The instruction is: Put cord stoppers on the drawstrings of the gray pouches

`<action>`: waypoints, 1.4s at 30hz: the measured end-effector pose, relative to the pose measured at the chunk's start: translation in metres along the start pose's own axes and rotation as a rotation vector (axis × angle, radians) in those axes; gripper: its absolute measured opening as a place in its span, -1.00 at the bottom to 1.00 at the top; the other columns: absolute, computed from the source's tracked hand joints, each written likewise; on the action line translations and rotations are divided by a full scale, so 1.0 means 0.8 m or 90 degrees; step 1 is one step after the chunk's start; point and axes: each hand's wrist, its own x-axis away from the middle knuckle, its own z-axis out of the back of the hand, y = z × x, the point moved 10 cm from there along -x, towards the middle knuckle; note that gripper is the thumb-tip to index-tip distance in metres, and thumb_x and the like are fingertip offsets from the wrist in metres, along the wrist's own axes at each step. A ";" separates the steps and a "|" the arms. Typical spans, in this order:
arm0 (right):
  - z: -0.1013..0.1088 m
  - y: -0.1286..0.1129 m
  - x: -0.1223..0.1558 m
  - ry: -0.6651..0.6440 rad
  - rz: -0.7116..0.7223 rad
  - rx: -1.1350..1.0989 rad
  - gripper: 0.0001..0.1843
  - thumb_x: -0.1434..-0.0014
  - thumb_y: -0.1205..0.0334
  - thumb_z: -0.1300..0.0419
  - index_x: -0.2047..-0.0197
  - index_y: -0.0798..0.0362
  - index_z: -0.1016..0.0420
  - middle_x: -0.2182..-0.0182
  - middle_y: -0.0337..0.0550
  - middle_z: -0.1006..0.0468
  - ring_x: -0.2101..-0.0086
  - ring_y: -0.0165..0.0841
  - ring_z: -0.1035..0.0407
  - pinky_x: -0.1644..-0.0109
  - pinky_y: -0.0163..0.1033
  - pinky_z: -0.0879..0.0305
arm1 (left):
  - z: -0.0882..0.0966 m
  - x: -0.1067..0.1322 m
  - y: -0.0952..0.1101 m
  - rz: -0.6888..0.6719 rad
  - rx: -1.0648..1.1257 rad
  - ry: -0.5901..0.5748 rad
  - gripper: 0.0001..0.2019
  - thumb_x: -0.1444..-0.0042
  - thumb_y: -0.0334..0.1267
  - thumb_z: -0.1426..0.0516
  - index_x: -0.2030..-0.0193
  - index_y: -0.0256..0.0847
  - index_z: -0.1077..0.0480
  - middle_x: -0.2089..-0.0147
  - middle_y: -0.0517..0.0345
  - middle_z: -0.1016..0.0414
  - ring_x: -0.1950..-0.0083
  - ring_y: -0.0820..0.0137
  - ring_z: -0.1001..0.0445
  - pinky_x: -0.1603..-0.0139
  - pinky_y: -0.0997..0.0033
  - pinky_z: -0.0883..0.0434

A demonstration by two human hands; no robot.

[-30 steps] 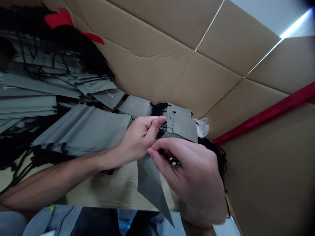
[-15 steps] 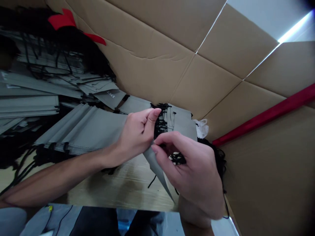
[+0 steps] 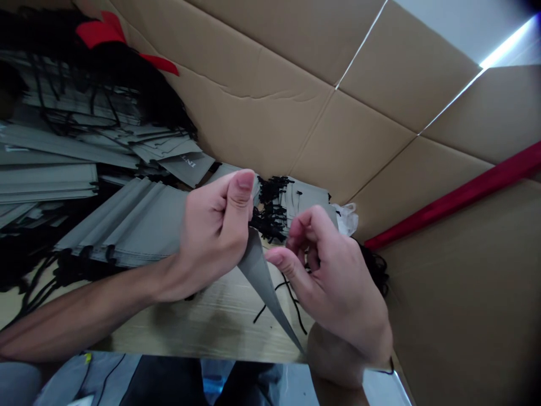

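My left hand (image 3: 215,231) is closed in a fist with the thumb up, gripping the top of a grey fabric drawstring bag (image 3: 266,287). The bag hangs below the fist, narrowing to a corner low over the table. Just right of it, my right hand (image 3: 338,282) has its thumb and curled fingers apart, and nothing shows between them. Black cords (image 3: 291,299) trail below that hand; which bag they belong to I cannot tell. Behind both hands lies a pile of grey bags (image 3: 310,194) with bunched black cord ends (image 3: 273,217).
Overlapping grey bags (image 3: 143,225) lie on the wooden table (image 3: 203,332) at left. Higher stacks of bags (image 3: 46,175) and black cords with a red strip (image 3: 99,35) stand behind. Cardboard walls (image 3: 262,67) enclose the back and right, crossed by a dark red band (image 3: 456,194). Clear plastic (image 3: 347,219) sits near the corner.
My right thumb and fingers have parted from the pinch beside the left fist. The left hand has moved a little left and up with the bag, uncovering more black cord ends.
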 end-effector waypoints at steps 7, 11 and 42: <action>-0.013 -0.007 0.001 -0.131 0.049 -0.088 -0.89 -0.57 0.24 -0.21 0.07 0.02 -0.51 0.38 -0.35 -0.60 0.43 -0.51 -0.44 0.33 -0.37 -0.35 | -0.003 0.002 0.001 0.006 -0.032 -0.027 -0.43 -0.67 0.05 0.01 0.42 -0.15 -0.27 0.47 0.24 -0.29 0.45 0.47 -0.21 0.43 0.28 -0.16; -0.008 -0.001 0.000 -0.082 0.030 -0.069 -0.99 -0.50 0.30 -0.23 0.04 0.01 -0.47 0.32 -0.30 -0.65 0.39 -0.46 -0.51 0.33 -0.35 -0.40 | -0.016 -0.002 0.009 -0.009 0.011 -0.116 -0.47 -0.67 -0.04 0.03 0.40 -0.15 -0.29 0.44 0.24 -0.25 0.42 0.46 -0.19 0.41 0.28 -0.16; -0.016 -0.039 -0.001 0.158 0.242 0.287 -0.65 -0.64 0.34 -0.09 0.17 0.18 -0.63 0.37 -0.09 -0.64 0.37 -0.27 -0.49 0.27 -0.13 -0.28 | -0.029 -0.001 -0.003 0.069 0.077 -0.153 -0.93 -0.13 -0.39 -0.27 0.26 -0.17 -0.49 0.30 0.21 -0.51 0.33 0.42 -0.52 0.44 0.39 -0.36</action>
